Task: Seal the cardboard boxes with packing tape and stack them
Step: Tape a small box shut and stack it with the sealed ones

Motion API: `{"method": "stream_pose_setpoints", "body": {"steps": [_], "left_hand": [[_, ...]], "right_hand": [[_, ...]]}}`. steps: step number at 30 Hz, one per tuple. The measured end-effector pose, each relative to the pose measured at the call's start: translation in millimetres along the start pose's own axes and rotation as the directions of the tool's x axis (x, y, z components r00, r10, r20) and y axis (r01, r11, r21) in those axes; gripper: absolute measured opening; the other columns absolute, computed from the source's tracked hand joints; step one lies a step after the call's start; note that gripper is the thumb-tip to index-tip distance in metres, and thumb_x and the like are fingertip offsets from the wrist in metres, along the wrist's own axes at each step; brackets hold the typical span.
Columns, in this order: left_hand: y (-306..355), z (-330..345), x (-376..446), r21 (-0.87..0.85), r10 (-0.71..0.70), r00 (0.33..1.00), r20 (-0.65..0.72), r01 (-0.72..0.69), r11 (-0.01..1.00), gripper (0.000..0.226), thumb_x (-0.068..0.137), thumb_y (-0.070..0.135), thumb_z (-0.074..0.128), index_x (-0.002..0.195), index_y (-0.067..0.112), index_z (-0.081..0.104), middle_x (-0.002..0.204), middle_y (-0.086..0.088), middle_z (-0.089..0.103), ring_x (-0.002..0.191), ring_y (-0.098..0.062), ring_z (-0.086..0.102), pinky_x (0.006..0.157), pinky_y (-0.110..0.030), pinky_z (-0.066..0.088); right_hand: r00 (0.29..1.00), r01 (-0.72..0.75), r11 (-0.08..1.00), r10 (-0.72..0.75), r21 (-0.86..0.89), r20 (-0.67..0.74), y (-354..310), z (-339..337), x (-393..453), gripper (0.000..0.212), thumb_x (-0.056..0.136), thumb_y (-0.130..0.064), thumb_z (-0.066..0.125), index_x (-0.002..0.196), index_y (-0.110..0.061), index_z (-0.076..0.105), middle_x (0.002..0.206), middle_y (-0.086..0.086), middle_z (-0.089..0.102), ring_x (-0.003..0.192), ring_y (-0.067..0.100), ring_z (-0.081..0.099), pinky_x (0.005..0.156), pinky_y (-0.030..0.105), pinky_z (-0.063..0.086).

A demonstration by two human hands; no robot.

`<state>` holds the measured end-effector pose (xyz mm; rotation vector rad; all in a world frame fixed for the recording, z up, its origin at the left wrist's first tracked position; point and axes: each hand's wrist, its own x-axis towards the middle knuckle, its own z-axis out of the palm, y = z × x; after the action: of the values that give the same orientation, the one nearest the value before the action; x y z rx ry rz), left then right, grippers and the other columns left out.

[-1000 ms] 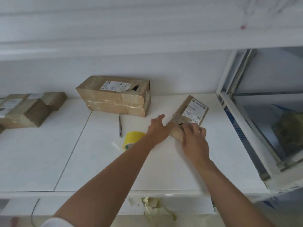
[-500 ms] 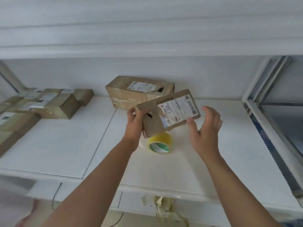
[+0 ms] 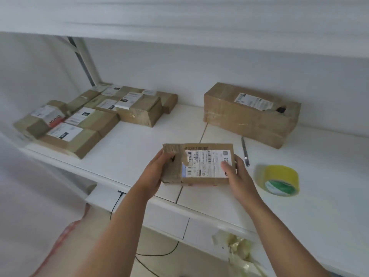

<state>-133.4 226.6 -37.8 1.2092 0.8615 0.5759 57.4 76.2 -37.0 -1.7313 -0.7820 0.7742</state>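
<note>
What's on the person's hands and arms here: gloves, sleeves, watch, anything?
Nothing worn that shows. The left hand and right hand are bare, without gloves, rings or markings. Both forearms are bare to the frame's lower edge, with no sleeve, watch or band in view. No cables or sensors are on them.

I see a white surface (image 3: 139, 148) with a thin seam running toward its front edge. A slim grey pen (image 3: 245, 151) lies flat on it, pointing away from me. Above, a white shelf (image 3: 179, 21) spans the whole view, and a plain white wall (image 3: 179, 76) closes off the back. At the far left corner a white upright post (image 3: 84, 58) with a dark strip leans up toward the shelf. Crumpled yellowish tape scraps (image 3: 237, 246) cling to the front edge of the surface at lower right. Below, a black cable (image 3: 119, 196) drops from the edge and trails across the floor (image 3: 169, 262). Something reddish and blurred sits at lower left; I can't tell what.
</note>
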Motion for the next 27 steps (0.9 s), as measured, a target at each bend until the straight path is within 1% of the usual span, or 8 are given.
{"method": "stream_pose_setpoints", "body": {"steps": [5,10,12,17,19,22,24,27], "left_hand": [[-19,-31,12,0.141,-0.062,0.998,0.032,0.057,0.988,0.028,0.102,0.028,0.055,0.128,0.025,0.065,0.12,0.001,0.072,0.113,-0.019,0.068,0.102,-0.039,0.051],[-27,-33,21,0.211,-0.108,0.994,-0.028,0.112,0.971,0.033,0.098,0.034,0.062,0.128,0.021,0.058,0.12,0.0,0.068,0.101,-0.01,0.067,0.072,-0.016,0.053],[-29,-33,26,0.242,-0.122,0.991,-0.062,0.134,0.961,0.036,0.095,0.033,0.066,0.123,0.014,0.055,0.12,-0.004,0.063,0.099,-0.009,0.062,0.069,-0.018,0.048],[-36,-32,26,0.2,-0.138,0.988,-0.07,0.149,0.968,0.038,0.094,0.032,0.067,0.122,0.01,0.053,0.117,-0.005,0.061,0.1,-0.012,0.062,0.065,-0.014,0.049],[-42,-30,25,0.17,-0.117,0.991,-0.062,0.125,0.977,0.042,0.091,0.046,0.068,0.122,0.021,0.056,0.117,-0.002,0.063,0.104,-0.013,0.063,0.078,-0.019,0.055],[-49,-27,26,0.219,-0.078,0.991,-0.105,0.099,0.971,0.053,0.071,0.068,0.06,0.112,0.035,0.059,0.12,0.0,0.063,0.111,-0.016,0.062,0.098,-0.04,0.052],[-49,-23,25,0.214,-0.052,0.986,-0.158,0.086,0.973,0.052,0.07,0.065,0.057,0.111,0.032,0.059,0.117,-0.002,0.064,0.11,-0.019,0.062,0.097,-0.042,0.053],[-54,-19,24,0.21,-0.007,0.975,-0.223,0.055,0.976,0.052,0.068,0.067,0.057,0.107,0.032,0.061,0.113,-0.002,0.066,0.108,-0.022,0.063,0.096,-0.047,0.053]], "right_hand": [[0.997,-0.026,0.998,0.021,-0.06,-0.08,17,36,-3,0.017,0.102,-0.022,0.049,0.103,-0.037,0.058,0.101,-0.024,0.063,0.085,-0.021,0.058,0.066,0.002,0.041],[0.978,-0.083,0.98,0.045,-0.183,-0.203,27,45,9,0.028,0.101,-0.039,0.047,0.124,-0.025,0.055,0.105,-0.013,0.061,0.095,0.009,0.057,0.072,0.021,0.039],[0.974,-0.104,0.974,0.058,-0.203,-0.22,25,45,18,0.032,0.102,-0.039,0.045,0.127,-0.02,0.053,0.105,-0.009,0.06,0.095,0.013,0.056,0.073,0.026,0.038],[0.974,-0.114,0.969,0.066,-0.218,-0.215,32,41,27,0.026,0.101,-0.041,0.046,0.12,-0.026,0.056,0.106,-0.01,0.063,0.096,0.009,0.059,0.071,0.016,0.04],[0.974,-0.101,0.972,0.052,-0.214,-0.222,33,43,24,0.026,0.102,-0.041,0.045,0.121,-0.028,0.057,0.105,-0.012,0.064,0.091,0.002,0.058,0.068,0.006,0.037],[0.966,-0.094,0.975,0.041,-0.2,-0.255,35,48,23,0.021,0.102,-0.04,0.046,0.117,-0.03,0.057,0.102,-0.014,0.063,0.091,-0.001,0.058,0.067,0.003,0.039],[0.947,-0.091,0.979,0.029,-0.181,-0.32,38,52,23,0.029,0.1,-0.041,0.048,0.122,-0.024,0.057,0.114,-0.007,0.063,0.109,0.012,0.059,0.081,0.01,0.042],[0.896,-0.11,0.966,-0.006,-0.233,-0.444,40,58,15,0.065,0.098,-0.049,0.05,0.146,-0.008,0.037,0.143,0.009,0.045,0.134,0.026,0.039,0.107,0.04,0.037]]}}
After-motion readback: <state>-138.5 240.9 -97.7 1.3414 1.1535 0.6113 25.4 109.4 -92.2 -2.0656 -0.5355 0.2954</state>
